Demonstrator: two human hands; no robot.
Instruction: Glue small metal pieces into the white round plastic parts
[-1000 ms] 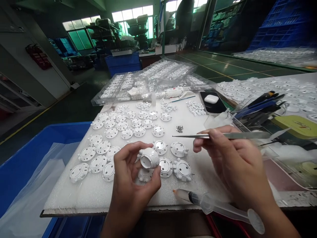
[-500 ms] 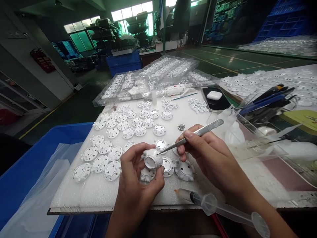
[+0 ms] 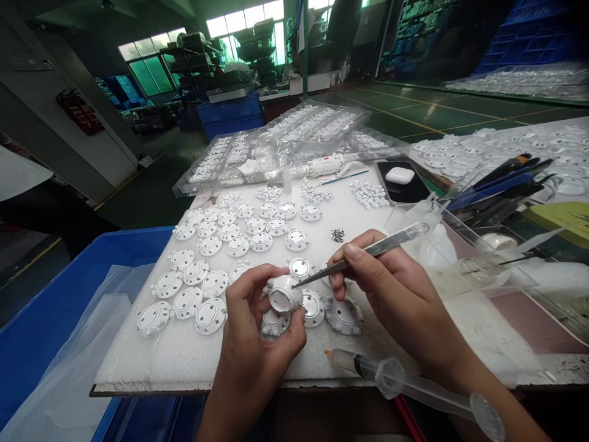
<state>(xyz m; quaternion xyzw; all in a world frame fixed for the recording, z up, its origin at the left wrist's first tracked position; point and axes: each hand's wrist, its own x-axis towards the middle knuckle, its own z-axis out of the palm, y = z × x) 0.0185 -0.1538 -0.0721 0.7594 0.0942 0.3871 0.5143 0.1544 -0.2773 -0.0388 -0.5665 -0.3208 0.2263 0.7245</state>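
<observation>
Between the thumb and fingers of my left hand (image 3: 262, 328) is a small white round plastic part (image 3: 281, 296), tilted so its opening faces me. My right hand (image 3: 391, 285) grips metal tweezers (image 3: 380, 247) like a pen. Their tip meets the upper right side of the white part; whether a tiny piece sits in the tip is too small to tell. Behind and left of my hands, rows of white discs (image 3: 214, 283) with dark dots lie on the white foam sheet (image 3: 151, 368). A small heap of tiny dark pieces (image 3: 337, 236) is just beyond my right hand.
A clear syringe (image 3: 391, 376) lies at the front edge below my right hand. Clear trays (image 3: 304, 126) of white parts are stacked at the back. A phone (image 3: 419, 189) bears a white case (image 3: 399, 175). A blue bin (image 3: 138, 245) stands left, where a person (image 3: 27, 202) passes.
The back end of the tweezers has swung slightly right and my right hand has shifted a little. A person has come into view at the far left. My left hand stays nearly still.
</observation>
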